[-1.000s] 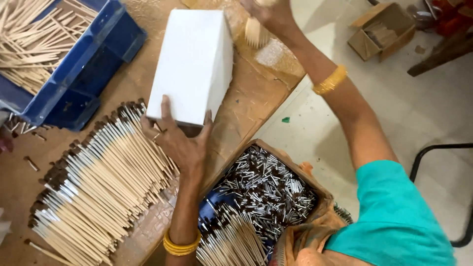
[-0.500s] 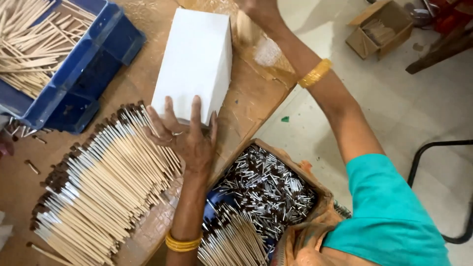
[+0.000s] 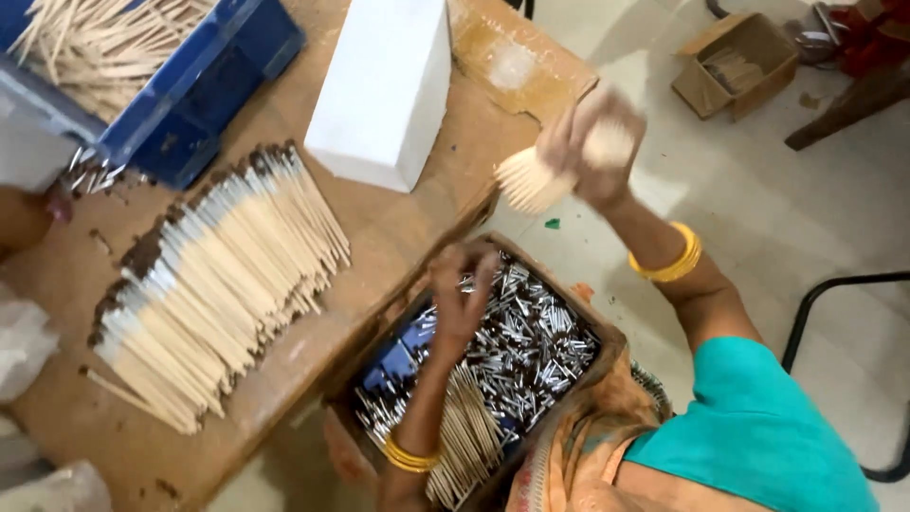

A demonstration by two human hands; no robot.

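My right hand (image 3: pixel 592 142) is raised beyond the table's edge, shut on a small bundle of short wooden sticks (image 3: pixel 531 180); it is blurred. My left hand (image 3: pixel 460 294) hovers with fingers spread over a cardboard carton (image 3: pixel 607 337) in my lap, which is full of small metal caps (image 3: pixel 531 341). A bunch of thin sticks (image 3: pixel 469 446) also lies in that carton near my wrist. On the wooden table (image 3: pixel 398 228), a white block-shaped box (image 3: pixel 379 85) stands beside a wide row of dark-tipped sticks (image 3: pixel 218 275).
A blue crate (image 3: pixel 204 85) holding more sticks sits at the table's far left. A small open cardboard box (image 3: pixel 739 62) is on the floor beyond. A black metal frame (image 3: pixel 806 313) stands at the right. Plastic bags (image 3: pixel 24 341) lie at the left edge.
My left hand left the white box and dropped to the carton of metal caps. My right hand came back from the table's far edge holding a bundle of sticks.
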